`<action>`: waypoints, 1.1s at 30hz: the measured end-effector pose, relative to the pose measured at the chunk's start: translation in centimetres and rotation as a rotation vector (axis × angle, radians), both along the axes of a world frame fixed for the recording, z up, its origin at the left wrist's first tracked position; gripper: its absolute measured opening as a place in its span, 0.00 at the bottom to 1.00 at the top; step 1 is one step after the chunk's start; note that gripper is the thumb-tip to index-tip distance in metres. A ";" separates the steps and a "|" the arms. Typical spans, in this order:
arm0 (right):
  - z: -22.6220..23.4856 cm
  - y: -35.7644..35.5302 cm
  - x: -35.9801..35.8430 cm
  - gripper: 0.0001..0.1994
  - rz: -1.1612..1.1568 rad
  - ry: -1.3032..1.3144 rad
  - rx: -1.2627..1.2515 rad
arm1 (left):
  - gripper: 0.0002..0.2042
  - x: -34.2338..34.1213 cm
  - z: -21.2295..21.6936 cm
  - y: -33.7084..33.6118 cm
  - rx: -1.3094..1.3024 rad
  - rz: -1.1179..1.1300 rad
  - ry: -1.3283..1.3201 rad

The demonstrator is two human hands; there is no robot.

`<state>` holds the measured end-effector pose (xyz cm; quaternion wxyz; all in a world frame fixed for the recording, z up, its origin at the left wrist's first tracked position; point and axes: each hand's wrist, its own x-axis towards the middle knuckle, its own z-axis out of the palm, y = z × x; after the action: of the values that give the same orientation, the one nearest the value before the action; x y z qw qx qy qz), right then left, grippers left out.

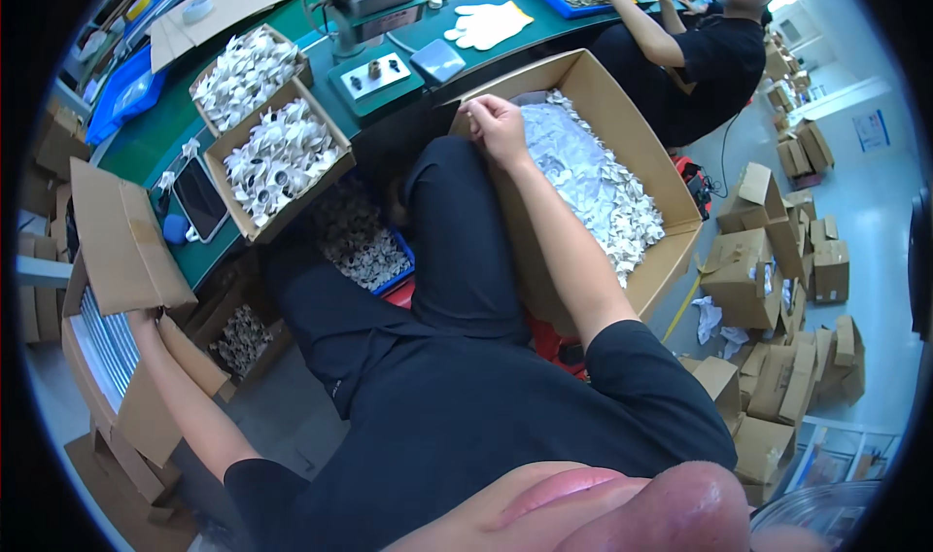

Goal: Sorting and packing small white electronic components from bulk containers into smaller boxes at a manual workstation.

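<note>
- here, a seated worker's right hand (498,129) is poised at the corner of a large carton (622,115) nearest the worktop (170,100), fingers curled in; whether they pinch anything cannot be told.
- the left hand (146,316) meets the lower edge of a carton flap (126,231), fingertips hidden, so its grip cannot be judged; flat pale pieces (107,338) stand in rows below.
- white parts (637,217) lie loose in the large carton, partly under clear plastic (564,154).
- at the worktop's near edge, two smaller cartons (309,191) sit heaped with white pieces (282,154), apparently well filled.
- small dark fittings (375,69) rest on the plate below a press (374,3).
- much stock seems left to handle; which pieces are finished cannot be told.
</note>
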<state>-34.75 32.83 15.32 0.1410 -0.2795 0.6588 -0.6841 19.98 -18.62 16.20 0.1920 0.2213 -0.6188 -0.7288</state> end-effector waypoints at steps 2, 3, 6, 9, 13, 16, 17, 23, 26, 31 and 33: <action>-0.1 -0.4 0.2 0.10 -0.013 -0.029 -0.010 | 0.28 -0.9 0.7 2.8 0.016 0.012 -0.018; 0.0 -0.8 0.4 0.10 -0.004 0.004 0.024 | 0.28 -0.9 1.1 3.1 0.023 0.020 -0.025; 0.2 -1.1 0.8 0.10 -0.001 0.071 0.092 | 0.28 -0.6 1.7 2.9 0.038 0.023 -0.041; 0.4 -2.6 1.8 0.10 0.008 0.207 0.130 | 0.28 -2.4 2.2 -3.8 0.011 0.060 -0.070; 0.6 -1.2 1.3 0.09 -0.037 0.443 0.285 | 0.28 -3.5 1.0 -1.0 -0.020 0.058 -0.082; 0.9 -1.0 1.9 0.09 -0.004 0.487 0.238 | 0.29 -3.2 1.7 1.6 -0.062 0.068 -0.097; 0.9 -1.0 2.1 0.09 0.018 0.506 0.223 | 0.29 -3.7 1.9 1.1 -0.073 0.072 -0.107; 0.5 -1.1 2.4 0.10 0.112 0.668 0.460 | 0.29 -3.1 2.1 -2.6 -0.117 0.139 -0.170; 0.8 -1.1 2.6 0.10 0.200 0.876 0.608 | 0.29 -3.1 2.5 -4.2 -0.138 0.182 -0.195; 1.3 -0.1 2.0 0.12 0.272 0.742 0.602 | 0.30 -6.0 2.9 -4.0 -0.164 0.207 -0.224; 1.1 0.2 2.0 0.12 0.244 0.680 0.476 | 0.30 -6.5 3.2 -4.0 -0.179 0.214 -0.231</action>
<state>-32.79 32.98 16.42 0.0561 -0.5245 0.7693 -0.3605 13.47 -22.61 19.39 0.2151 0.3502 -0.6722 -0.6159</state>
